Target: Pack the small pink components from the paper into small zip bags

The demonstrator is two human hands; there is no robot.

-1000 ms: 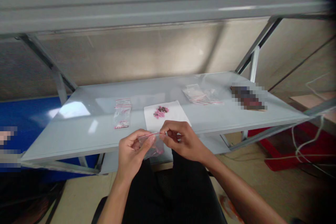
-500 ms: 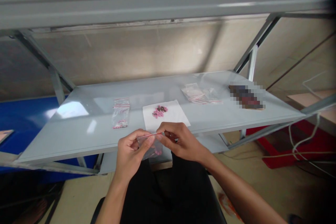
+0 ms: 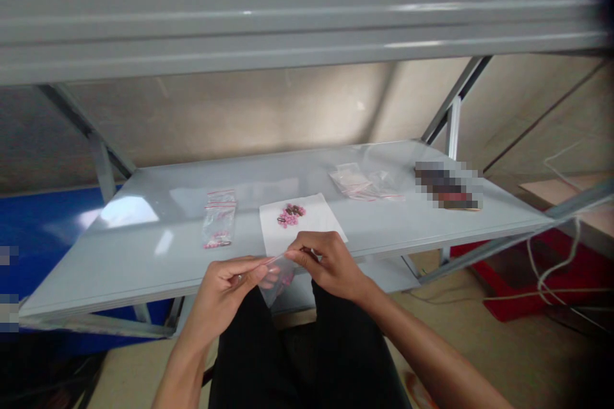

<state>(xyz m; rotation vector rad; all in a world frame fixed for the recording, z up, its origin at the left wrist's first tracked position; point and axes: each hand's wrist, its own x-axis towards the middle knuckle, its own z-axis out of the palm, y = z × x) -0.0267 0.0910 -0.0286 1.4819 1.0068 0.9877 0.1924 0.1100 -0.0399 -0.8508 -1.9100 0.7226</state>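
Note:
Between my hands hangs a clear zip bag [image 3: 274, 287] with something pink inside, held by its top edge over my lap. My left hand [image 3: 229, 294] pinches one end of that edge, and my right hand [image 3: 329, 263] pinches the other. Just beyond them a white sheet of paper [image 3: 323, 220] lies on the table, bearing a small pile of pink and dark brown pieces [image 3: 291, 215]. To the left, a filled zip bag [image 3: 218, 223] lies flat, with pink pieces and a dark one at its bottom.
Several clear zip bags [image 3: 359, 184] lie loosely stacked at the back right of the grey table [image 3: 167, 255]. Farther right is a blurred-out dark object [image 3: 446, 185]. A grey ribbed shelf [image 3: 288, 19] overhangs the table. White cables [image 3: 551, 268] hang at the right.
My left hand has slid left and down along the bag's top edge, away from my right hand, which stays near its end. The view has tilted up slightly.

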